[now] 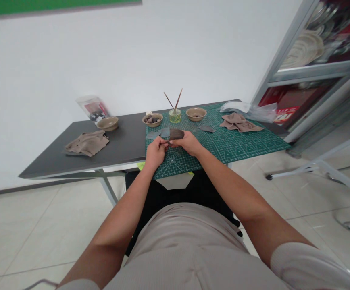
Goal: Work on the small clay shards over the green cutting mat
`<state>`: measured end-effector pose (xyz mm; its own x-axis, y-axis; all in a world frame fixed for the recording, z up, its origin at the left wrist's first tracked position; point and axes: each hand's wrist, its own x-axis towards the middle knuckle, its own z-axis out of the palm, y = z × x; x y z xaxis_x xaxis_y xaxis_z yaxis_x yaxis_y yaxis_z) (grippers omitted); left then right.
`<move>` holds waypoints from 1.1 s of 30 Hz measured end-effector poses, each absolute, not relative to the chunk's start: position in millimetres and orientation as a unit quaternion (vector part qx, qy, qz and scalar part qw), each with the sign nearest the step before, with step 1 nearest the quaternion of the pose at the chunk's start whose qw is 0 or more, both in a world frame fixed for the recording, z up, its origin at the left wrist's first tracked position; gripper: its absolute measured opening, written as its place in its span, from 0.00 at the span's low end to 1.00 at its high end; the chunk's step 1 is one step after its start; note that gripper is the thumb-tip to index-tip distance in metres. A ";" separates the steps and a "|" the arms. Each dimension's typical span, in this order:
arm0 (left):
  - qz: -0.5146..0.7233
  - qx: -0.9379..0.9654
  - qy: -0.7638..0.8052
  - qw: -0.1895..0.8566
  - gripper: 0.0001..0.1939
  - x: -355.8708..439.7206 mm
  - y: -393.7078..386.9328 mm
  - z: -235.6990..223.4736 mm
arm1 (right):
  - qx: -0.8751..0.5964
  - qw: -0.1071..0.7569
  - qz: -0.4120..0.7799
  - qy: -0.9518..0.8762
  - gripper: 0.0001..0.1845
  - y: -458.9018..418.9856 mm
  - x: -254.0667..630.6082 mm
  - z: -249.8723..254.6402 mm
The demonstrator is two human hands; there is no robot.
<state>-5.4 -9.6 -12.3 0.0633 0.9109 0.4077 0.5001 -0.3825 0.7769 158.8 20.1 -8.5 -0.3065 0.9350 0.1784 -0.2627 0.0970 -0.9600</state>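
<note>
Over the green cutting mat (241,141), my right hand (189,142) grips a dark brown rounded piece (176,133), possibly a pottery shard; its exact kind is unclear. My left hand (157,151) is closed in a pinch at the piece's lower left edge, and whatever is between its fingertips is too small to make out. Greyish sheets (159,133) lie just behind my left hand. Beyond the hands stand a bowl of dark bits (152,120), a glass jar (175,116) with two thin brushes (178,98), and a bowl (196,114) with a few small bits.
On the dark table (123,141), a brown cloth (87,143) and another bowl (107,123) sit at the left. To the right lie a second cloth (240,122), plastic bags (262,110) and a flat grey piece (206,128). A glass-door cabinet (311,64) stands at the right.
</note>
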 end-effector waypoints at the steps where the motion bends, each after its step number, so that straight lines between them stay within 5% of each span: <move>1: 0.461 0.690 0.507 0.232 0.04 -5.7 -9.0 -12.9 | -0.305 0.501 0.598 -0.546 0.23 20.2 158.9 -8.8; 33: 0.455 0.697 0.515 0.203 0.04 -5.6 -7.6 -11.2 | -0.338 0.495 0.604 -0.525 0.21 18.7 159.9 -5.7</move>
